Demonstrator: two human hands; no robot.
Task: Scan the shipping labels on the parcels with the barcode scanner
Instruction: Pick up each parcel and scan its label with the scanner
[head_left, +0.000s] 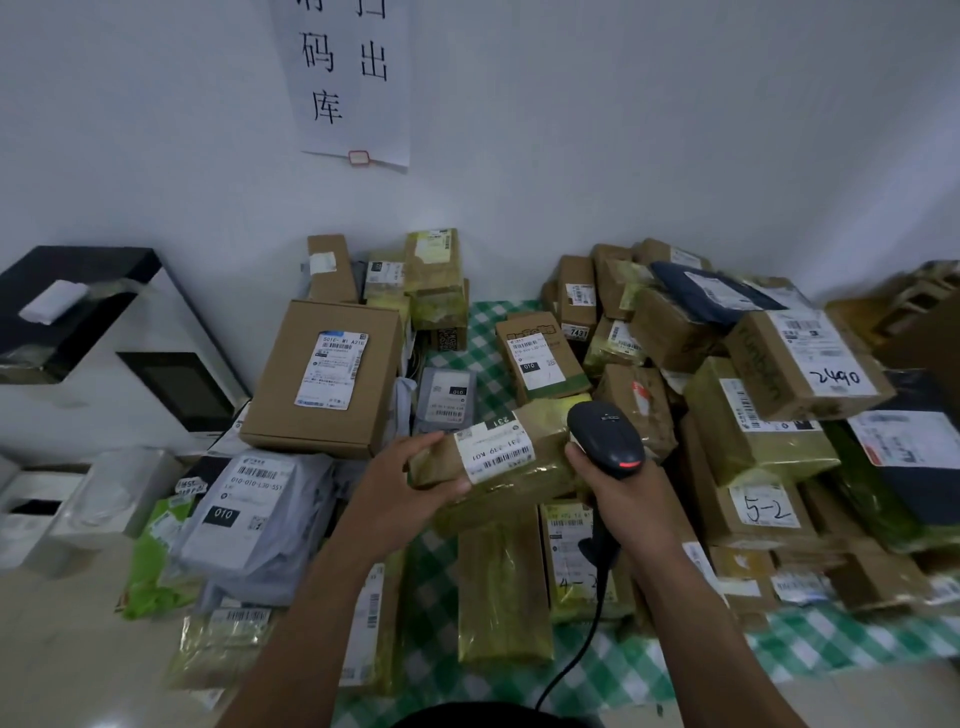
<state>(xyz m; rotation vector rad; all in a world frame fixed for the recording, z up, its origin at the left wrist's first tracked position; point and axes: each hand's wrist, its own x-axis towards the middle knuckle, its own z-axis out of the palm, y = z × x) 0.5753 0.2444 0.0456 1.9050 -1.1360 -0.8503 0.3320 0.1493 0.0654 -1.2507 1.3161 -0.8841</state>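
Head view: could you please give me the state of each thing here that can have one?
parcel: held over the pile, label up.
scanner: upright, red light showing.
left hand: grips the parcel's left end.
right hand: grips the scanner's handle.
big box: closed, label up.
grey mailer: lying flat, label up.

Head cam, looks fwd/down, near parcels (322, 374)
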